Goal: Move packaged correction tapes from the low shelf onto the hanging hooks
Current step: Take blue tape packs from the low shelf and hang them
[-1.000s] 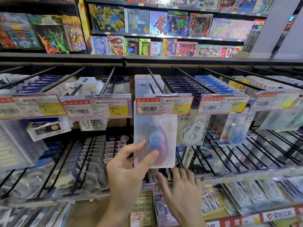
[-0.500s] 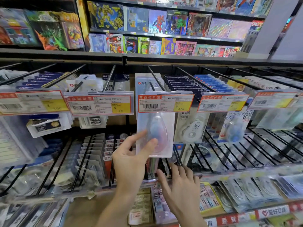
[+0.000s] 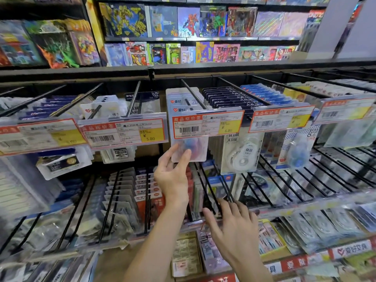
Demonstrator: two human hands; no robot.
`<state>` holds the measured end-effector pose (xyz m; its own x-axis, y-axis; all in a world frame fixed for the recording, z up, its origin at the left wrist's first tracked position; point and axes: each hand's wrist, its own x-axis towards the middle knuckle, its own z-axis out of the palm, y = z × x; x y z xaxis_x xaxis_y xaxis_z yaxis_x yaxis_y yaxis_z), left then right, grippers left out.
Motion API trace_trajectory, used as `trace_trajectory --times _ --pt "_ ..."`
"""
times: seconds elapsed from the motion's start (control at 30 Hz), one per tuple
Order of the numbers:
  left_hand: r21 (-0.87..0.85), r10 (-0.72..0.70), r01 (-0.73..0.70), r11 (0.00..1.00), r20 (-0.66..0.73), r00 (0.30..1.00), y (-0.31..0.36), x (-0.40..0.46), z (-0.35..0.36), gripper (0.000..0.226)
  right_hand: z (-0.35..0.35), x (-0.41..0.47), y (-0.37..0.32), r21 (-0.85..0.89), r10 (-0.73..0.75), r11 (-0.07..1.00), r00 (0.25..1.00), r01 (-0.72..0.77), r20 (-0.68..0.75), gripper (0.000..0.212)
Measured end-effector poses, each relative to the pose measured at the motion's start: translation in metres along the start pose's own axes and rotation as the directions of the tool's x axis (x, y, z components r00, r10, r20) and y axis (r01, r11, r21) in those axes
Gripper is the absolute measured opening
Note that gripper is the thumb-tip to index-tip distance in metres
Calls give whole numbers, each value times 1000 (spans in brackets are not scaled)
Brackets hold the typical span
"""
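A clear blister pack with a blue and pink correction tape (image 3: pixel 195 150) hangs behind the 6.80 price tag (image 3: pixel 207 124), on the black hook (image 3: pixel 193 96) that carries more packs of the same kind. My left hand (image 3: pixel 173 176) pinches the pack's lower left corner between thumb and fingers. Lower right, my right hand (image 3: pixel 234 226) reaches with spread, straight fingers toward the front of the lower row of hooks and holds nothing. More packaged tapes (image 3: pixel 205 255) lie on the low shelf beneath my arms.
Rows of black hooks with stationery packs and price tags fill both levels. A white correction tape pack (image 3: pixel 240 155) hangs just right of mine. A dark shelf edge (image 3: pixel 183 68) runs above, with toy boxes behind it.
The pack has gone up and back along the hook, so its top now sits behind the price tag. My left hand followed it upward. My right hand stayed low by the lower hooks.
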<state>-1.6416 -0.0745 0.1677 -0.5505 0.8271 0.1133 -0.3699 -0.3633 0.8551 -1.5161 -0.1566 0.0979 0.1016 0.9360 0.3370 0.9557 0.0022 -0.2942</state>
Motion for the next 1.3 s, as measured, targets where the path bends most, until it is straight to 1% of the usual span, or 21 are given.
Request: trace_trajectory --times 0.13,0.23,0.37,0.43,0.53,0.67,0.77,0.8,0.87,0.9,0.93,0.97,1.03,1.07,1.1,1.23,1.3 --pt "17 35 -35 999 -1 999 -8 20 4 32 0 0 0 7 9 1000 1000 -9 17 78" --pt "28 48 -49 998 15 999 -13 31 4 30 1 -1 -1 18 22 1000 999 -23 24 76" --pt "31 70 -71 997 39 997 -17 40 8 28 -2 -1 -4 10 33 999 996 -34 78 79" --pt "60 103 -105 993 38 994 -17 38 11 30 -4 0 -4 0 43 999 994 -43 97 81" --pt "144 188 -196 970 66 980 -19 36 14 31 -5 -1 -3 0 52 999 993 -53 104 82" --pt "320 294 -308 896 91 951 -17 34 11 31 -8 -1 -5 -1 50 999 989 -50 140 81" --pt "475 363 -396 786 164 917 -10 24 5 39 -14 0 -5 11 29 999 988 -31 153 80" --pt "506 343 -397 766 200 918 -7 19 2 45 -17 1 -5 25 18 999 987 -22 159 79" --pt "586 236 -359 727 277 931 -1 9 -8 63 -24 1 -3 60 -11 998 988 1 155 76" --pt "647 171 -343 681 315 934 2 4 -13 71 -27 2 -1 80 -32 997 988 20 149 74" --pt "715 118 -346 608 350 929 5 -3 -19 74 -31 2 3 98 -58 994 987 43 151 71" --pt "777 78 -373 507 390 918 9 -12 -25 73 -35 2 10 116 -88 991 984 70 153 66" --pt "845 15 -467 260 480 877 17 -32 -30 69 -45 0 27 145 -130 983 984 112 122 57" --pt "841 -21 -512 174 523 852 20 -44 -29 66 -51 -2 39 146 -138 982 984 121 111 55" --pt "826 -61 -553 109 561 826 22 -58 -26 63 -57 -6 51 140 -137 983 983 121 118 54" --pt "686 -170 -707 -174 686 707 21 -118 3 48 -87 -26 114 120 -125 988 967 101 221 49" --pt "617 -303 -743 -258 679 669 20 -155 26 49 -109 -37 150 105 -109 991 942 80 317 51"
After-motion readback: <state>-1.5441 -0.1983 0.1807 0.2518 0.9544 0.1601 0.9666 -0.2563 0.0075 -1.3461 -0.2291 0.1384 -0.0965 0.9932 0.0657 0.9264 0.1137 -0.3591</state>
